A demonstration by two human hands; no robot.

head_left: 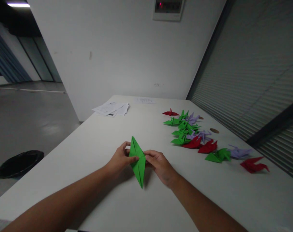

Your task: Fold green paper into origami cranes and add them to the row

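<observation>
A green sheet of origami paper [138, 167], folded into a long diamond with a crease down its middle, is held up just above the white table [88, 154]. My left hand [119, 159] grips its left side, with the thumb lying across the front and the fingers partly behind. At the right corner, my right hand [161, 166] pinches the edge between thumb and index finger; its other fingers are partly hidden behind the paper.
Folded paper cranes in green [182, 132], red [208, 146] and lilac [239, 151] are grouped along the table's right side, near the window blinds [257, 80]. Printed sheets [111, 108] lie at the back left. A black-lined bin [19, 164] stands on the floor at left.
</observation>
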